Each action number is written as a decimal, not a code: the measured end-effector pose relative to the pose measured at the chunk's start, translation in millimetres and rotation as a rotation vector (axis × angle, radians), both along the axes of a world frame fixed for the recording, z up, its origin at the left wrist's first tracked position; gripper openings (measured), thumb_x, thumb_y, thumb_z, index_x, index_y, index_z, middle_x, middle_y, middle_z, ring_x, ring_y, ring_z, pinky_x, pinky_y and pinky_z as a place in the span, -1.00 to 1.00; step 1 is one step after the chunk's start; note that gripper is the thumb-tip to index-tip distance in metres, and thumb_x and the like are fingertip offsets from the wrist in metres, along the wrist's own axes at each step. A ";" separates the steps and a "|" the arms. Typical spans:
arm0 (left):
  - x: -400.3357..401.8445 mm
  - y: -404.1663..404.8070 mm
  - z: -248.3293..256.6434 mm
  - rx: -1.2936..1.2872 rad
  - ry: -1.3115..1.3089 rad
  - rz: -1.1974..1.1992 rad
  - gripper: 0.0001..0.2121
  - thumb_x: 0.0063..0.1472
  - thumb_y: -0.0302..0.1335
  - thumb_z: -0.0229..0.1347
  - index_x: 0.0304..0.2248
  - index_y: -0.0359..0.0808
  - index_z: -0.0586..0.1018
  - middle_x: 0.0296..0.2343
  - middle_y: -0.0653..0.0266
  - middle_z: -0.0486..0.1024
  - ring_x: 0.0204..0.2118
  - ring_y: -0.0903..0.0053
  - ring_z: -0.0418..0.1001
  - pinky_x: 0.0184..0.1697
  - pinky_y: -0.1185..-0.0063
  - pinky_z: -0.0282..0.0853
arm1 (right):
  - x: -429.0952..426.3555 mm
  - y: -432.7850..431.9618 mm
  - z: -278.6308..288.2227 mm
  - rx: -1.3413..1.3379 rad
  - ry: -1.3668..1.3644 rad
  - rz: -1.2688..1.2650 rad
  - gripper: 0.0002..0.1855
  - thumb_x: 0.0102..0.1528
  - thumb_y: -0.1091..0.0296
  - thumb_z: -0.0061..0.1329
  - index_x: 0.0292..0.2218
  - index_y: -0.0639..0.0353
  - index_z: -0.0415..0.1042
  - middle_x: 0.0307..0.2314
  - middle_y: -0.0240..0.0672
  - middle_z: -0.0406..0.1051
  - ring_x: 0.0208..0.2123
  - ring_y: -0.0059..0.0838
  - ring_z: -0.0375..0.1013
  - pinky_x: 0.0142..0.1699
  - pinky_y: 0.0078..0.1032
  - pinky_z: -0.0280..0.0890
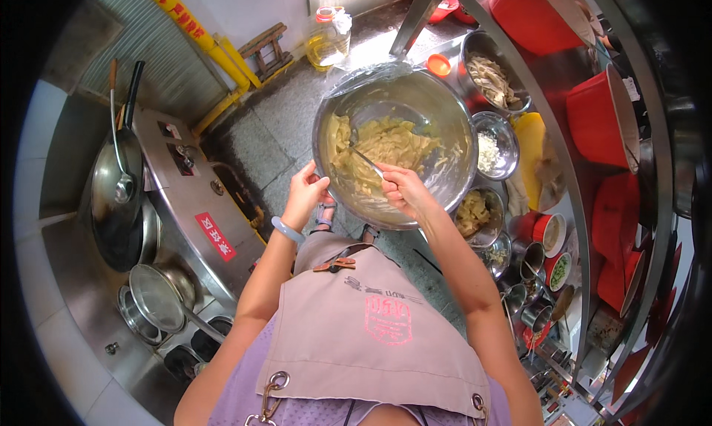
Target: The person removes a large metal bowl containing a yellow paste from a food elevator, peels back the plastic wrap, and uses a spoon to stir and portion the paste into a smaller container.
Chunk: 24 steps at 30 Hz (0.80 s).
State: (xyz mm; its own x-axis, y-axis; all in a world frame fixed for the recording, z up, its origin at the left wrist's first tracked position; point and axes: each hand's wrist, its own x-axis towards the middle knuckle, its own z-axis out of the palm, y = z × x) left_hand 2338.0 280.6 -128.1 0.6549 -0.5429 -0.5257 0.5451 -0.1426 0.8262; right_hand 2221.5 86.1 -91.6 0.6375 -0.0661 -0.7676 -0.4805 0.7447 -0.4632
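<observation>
A large stainless-steel bowl is in front of me, holding a pale yellow, batter-like mixture that clings to its inner wall. Clear plastic wrap is bunched over its far rim. My right hand grips the handle of a metal utensil, probably a spoon; its tip is in the mixture at the bowl's left side. On the near left rim, my left hand holds the bowl's edge between thumb and fingers, partly from outside. A pale bangle circles the left wrist.
To the right, a counter carries a bowl of pale strips, a bowl of chopped white pieces and a bowl of yellowish food. A metal shelf frame rises there. At left are a stove, a wok and a strainer.
</observation>
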 end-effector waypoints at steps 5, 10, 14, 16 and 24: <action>0.0 2.8 0.4 -0.011 0.030 0.000 -0.55 0.06 -0.63 -0.04 0.00 -0.35 0.28 -0.58 0.31 0.37 -0.64 0.59 0.40 -0.55 0.63 0.46 | -10.3 -2.5 -17.8 0.183 -0.105 -0.083 -0.55 0.16 0.47 -0.38 0.10 0.10 0.07 -0.72 -0.61 0.00 -0.78 -0.85 -0.08 -0.75 -0.86 -0.18; 1.5 3.8 5.8 -0.018 0.018 -0.036 -0.58 0.07 -0.62 -0.04 -0.02 -0.38 0.29 -0.55 0.28 0.38 -0.62 0.57 0.42 -0.53 0.61 0.47 | -32.7 1.7 -13.4 0.208 -0.166 -0.142 -0.54 0.17 0.46 -0.41 0.11 0.07 0.04 -0.74 -0.63 -0.03 -0.80 -0.85 -0.10 -0.76 -0.88 -0.17; 4.0 3.4 9.3 0.025 0.020 -0.070 -0.65 0.08 -0.60 -0.03 -0.09 -0.44 0.33 -0.55 0.29 0.38 -0.58 0.58 0.42 -0.50 0.61 0.47 | -71.2 -5.8 2.3 0.120 -0.197 -0.202 -0.55 0.18 0.45 -0.42 0.10 0.10 0.06 -0.75 -0.63 -0.02 -0.80 -0.85 -0.09 -0.76 -0.86 -0.18; 5.2 1.8 8.0 0.057 0.016 -0.063 -0.68 0.08 -0.60 -0.03 -0.12 -0.43 0.34 -0.56 0.30 0.36 -0.58 0.60 0.40 -0.50 0.61 0.47 | -94.7 -9.6 11.3 0.071 -0.180 -0.245 -0.57 0.17 0.46 -0.39 0.08 0.10 0.11 -0.75 -0.61 0.00 -0.80 -0.84 -0.09 -0.75 -0.84 -0.19; 2.3 2.0 7.7 0.003 -0.013 -0.044 -0.69 0.08 -0.60 0.00 -0.15 -0.50 0.34 -0.56 0.31 0.33 -0.57 0.63 0.37 -0.52 0.62 0.45 | -219.5 17.3 67.5 -0.043 -0.148 -0.540 -0.57 0.19 0.42 -0.44 0.10 0.07 0.09 -0.79 -0.63 -0.09 -0.83 -0.83 -0.17 -0.78 -0.80 -0.26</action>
